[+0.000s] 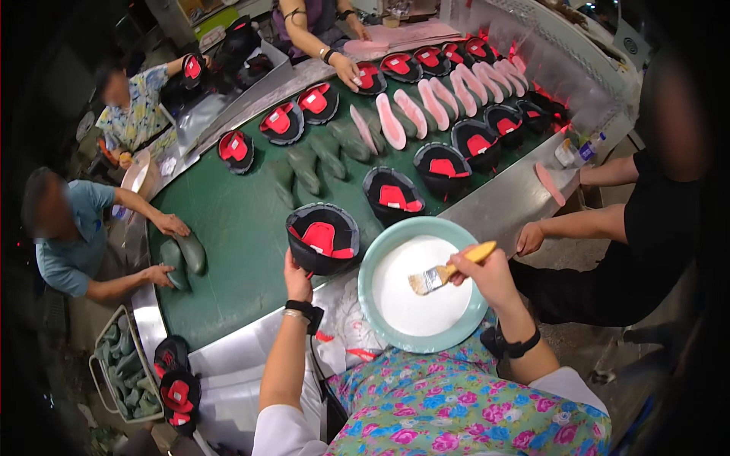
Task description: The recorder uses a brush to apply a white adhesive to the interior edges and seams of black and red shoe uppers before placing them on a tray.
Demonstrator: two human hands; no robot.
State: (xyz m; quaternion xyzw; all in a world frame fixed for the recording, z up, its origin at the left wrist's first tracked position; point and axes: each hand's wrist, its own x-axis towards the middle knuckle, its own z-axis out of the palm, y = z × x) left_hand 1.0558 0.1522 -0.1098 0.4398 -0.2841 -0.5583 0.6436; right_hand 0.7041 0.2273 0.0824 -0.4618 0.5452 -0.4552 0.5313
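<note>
The basin [414, 344] holds white liquid [403, 311]; the crate [142, 419], green lasts [125, 366]. Right hand [487, 275] grips a brush [432, 280], left hand [297, 280] an upper [323, 239].

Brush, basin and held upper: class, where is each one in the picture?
Brush [436, 279]: head view, on its metal band.
Basin [411, 344]: head view, on its near rim.
Held upper [323, 237]: head view, on its red lining.

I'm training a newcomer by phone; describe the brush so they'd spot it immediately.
By the green worktop's near edge sits a round pale-green basin, white inside. Over it, the right hand grips the brush. Its yellow handle sets it apart from the red-lined black upper the left hand holds.
</note>
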